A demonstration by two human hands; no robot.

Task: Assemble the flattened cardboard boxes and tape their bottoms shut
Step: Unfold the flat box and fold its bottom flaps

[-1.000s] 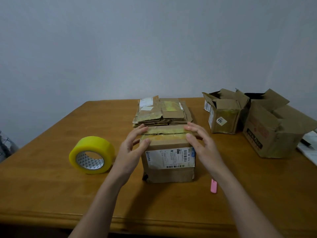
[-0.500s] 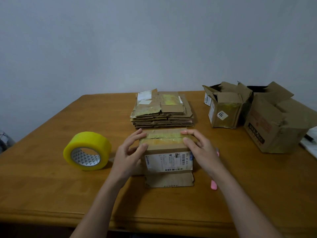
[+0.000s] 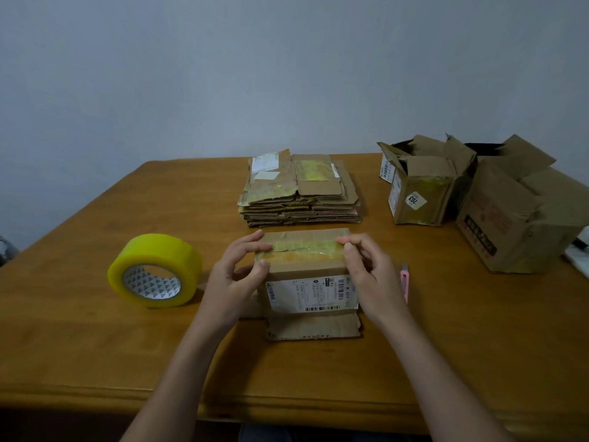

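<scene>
Box (image 3: 307,275) sat taped-bottom-up, long axis running left-right, label facing me; my left hand (image 3: 237,275) and right hand (image 3: 371,277) gripped its ends.

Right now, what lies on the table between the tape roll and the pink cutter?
In the head view, the box being taped stands between the tape roll and the pink cutter, with the left hand and right hand on it.
</scene>
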